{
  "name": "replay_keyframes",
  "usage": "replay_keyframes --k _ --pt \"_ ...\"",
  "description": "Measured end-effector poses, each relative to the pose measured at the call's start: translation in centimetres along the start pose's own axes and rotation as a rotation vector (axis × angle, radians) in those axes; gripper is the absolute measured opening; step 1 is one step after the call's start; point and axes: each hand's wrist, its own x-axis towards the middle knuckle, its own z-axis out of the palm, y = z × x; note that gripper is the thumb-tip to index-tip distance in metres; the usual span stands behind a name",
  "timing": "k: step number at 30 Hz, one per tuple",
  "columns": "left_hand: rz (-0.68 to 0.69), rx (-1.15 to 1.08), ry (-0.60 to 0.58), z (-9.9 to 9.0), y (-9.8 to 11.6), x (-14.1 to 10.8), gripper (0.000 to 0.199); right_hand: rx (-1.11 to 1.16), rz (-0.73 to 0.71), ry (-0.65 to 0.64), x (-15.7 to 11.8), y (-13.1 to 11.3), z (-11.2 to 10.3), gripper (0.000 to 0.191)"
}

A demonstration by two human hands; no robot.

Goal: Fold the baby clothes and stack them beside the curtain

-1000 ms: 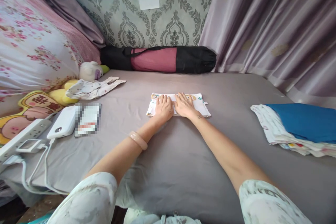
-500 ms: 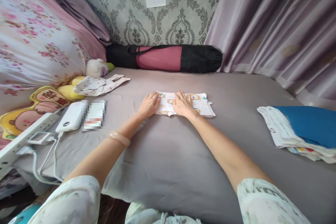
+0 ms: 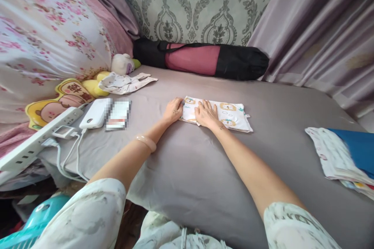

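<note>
A folded white garment with a tan-and-green cartoon print lies on the grey sheet, a small tag sticking out at its right end. My right hand rests flat on the middle of it, fingers spread. At the garment's left end is my left hand, its fingers bent together round the edge; the fingertips are partly hidden. Off to the left, a crumpled white printed garment lies on the sheet. A stack of folded cloths with a blue one on top sits at the right.
A black-and-pink long bag lies along the wall. On the left are a white power bank, a blurred-out flat object, a power strip with cables, and plush toys. Curtains hang on both sides.
The view has swung left, so things appear further right. My left hand has drawn to the garment's left edge with its fingers bent. My right hand still lies flat on the cloth.
</note>
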Motion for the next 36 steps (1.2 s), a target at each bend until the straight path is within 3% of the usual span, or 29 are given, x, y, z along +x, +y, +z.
replay_keyframes --k 8,17,23,27,32,36 --pt "-0.11 -0.075 0.036 -0.5 0.1 -0.2 0.043 -0.006 -0.074 0.014 0.9 -3.2 0.7 0.06" --pt "-0.168 -0.146 0.019 -0.9 0.4 -0.1 0.043 -0.006 -0.065 -0.031 1.0 -3.4 0.6 0.061" --pt "-0.195 -0.189 0.055 -1.5 0.9 -0.3 0.04 -0.019 -0.144 0.042 1.8 -5.1 0.9 0.058" --pt "-0.226 -0.238 0.079 -1.6 1.0 -0.4 0.045 -0.021 -0.156 0.016 2.0 -5.9 1.8 0.059" --pt "-0.201 -0.229 0.067 -1.8 1.1 -0.5 0.048 0.058 -0.156 0.009 2.3 -5.8 1.5 0.059" --pt "-0.108 -0.119 0.007 -1.8 1.5 -0.9 0.049 0.153 -0.085 0.061 1.9 -3.8 -0.2 0.058"
